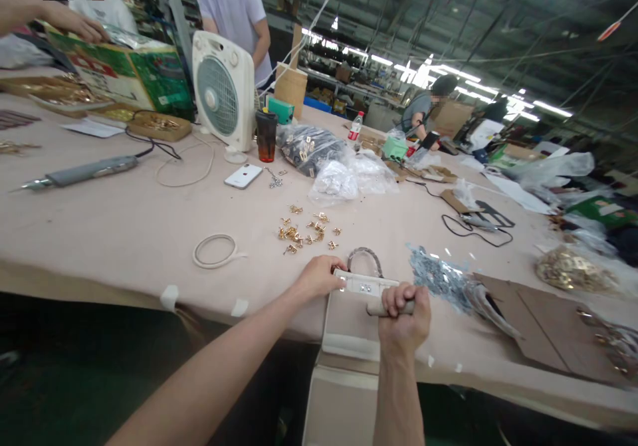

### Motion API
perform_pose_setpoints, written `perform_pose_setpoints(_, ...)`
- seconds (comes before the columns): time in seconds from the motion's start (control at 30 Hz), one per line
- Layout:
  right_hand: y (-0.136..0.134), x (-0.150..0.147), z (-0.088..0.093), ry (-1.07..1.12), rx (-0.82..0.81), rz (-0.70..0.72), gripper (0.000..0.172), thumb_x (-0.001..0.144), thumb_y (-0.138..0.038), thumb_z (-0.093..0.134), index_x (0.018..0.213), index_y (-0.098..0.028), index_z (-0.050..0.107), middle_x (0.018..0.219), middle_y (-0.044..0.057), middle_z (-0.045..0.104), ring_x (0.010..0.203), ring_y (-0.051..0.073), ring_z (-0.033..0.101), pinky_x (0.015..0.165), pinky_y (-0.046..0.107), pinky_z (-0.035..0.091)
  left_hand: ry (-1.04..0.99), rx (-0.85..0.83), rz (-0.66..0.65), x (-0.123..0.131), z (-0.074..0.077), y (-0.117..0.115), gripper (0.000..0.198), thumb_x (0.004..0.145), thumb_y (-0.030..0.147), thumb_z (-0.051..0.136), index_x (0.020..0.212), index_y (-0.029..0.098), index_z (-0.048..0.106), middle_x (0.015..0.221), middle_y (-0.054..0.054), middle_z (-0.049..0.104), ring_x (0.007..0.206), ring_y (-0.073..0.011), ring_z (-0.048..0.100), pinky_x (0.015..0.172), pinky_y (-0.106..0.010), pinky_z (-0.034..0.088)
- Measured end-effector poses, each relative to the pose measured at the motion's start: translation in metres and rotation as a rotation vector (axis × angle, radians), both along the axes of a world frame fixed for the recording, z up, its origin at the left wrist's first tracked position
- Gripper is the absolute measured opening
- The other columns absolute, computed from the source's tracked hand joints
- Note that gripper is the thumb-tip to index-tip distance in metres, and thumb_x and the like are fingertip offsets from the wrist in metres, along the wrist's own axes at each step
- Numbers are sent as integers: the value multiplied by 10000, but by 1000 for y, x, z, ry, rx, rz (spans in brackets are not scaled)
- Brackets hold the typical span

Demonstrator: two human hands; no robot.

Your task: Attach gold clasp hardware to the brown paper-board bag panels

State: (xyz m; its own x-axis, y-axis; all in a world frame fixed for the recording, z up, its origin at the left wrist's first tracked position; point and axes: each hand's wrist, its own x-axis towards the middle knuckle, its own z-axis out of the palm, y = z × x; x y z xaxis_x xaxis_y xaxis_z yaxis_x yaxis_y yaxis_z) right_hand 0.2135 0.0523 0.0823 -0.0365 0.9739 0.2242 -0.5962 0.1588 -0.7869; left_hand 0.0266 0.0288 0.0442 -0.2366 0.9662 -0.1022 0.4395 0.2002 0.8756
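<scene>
The right hand [406, 313] is closed in a fist around a pale, rod-like tool [375, 309], held over the cream bag [349, 326]. The bag lies between and below the two hands, its lower part hanging over the table edge nearest the person. The left hand [321, 276] has its fingers bent onto the bag's upper left corner; whether they pinch it, I cannot tell. Silvery fittings [365, 288] sit on the bag's top strip between the hands, with a dark looped handle [365, 253] just beyond.

Just beyond the left hand lies a scatter of gold-coloured metal pieces [292, 234]; to its left is a pale ring of cord [195, 253]. Farther out on that side, a white phone [243, 176] lies back up, any mark on it too small to read. Well beyond both hands stands a bottle [355, 127] with a red label and white lettering, too small to read. Far to the left of the left hand, a green box [164, 77] bears blurred red and white printing. Beside the right hand, on its right, is a heap of small grey pieces [438, 276].
</scene>
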Motion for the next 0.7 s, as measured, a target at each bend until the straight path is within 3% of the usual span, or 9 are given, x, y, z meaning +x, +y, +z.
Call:
perform_pose_setpoints(0.1, -4, -30, 5, 9, 92, 40, 408, 994, -445, 553, 665, -210, 500, 533, -84, 388, 382, 58, 313, 408, 207, 264, 3, -17, 10, -1, 3, -1, 382, 634, 281, 795, 1013, 245, 830, 728, 30, 691, 685, -153, 575, 605, -250, 385)
perform_pose_setpoints(0.27, -4, -63, -15, 13, 170, 4, 436, 983, -464, 539, 628, -211, 528, 490, -86, 357, 354, 68, 310, 384, 203, 249, 1, -9, 26, -1, 5, -4, 365, 642, 280, 781, 1001, 244, 839, 719, 28, 696, 676, -155, 574, 605, -251, 378)
perform_pose_setpoints(0.4, -7, -67, -26, 7, 197, -40, 400, 985, -401, 545, 635, -209, 534, 489, -84, 364, 358, 72, 323, 392, 205, 272, 6, 18, 29, -1, 7, -5, 310, 672, 286, 774, 970, 235, 842, 742, 17, 720, 680, -154, 583, 612, -251, 384)
perform_pose_setpoints(0.7, -14, -69, -30, -17, 214, -134, 359, 985, -287, 527, 637, -202, 517, 511, -77, 370, 386, 73, 319, 416, 212, 274, 13, -43, 40, -3, 14, -2, 286, 627, 260, 817, 911, 254, 849, 784, 16, 763, 706, -168, 633, 646, -258, 420)
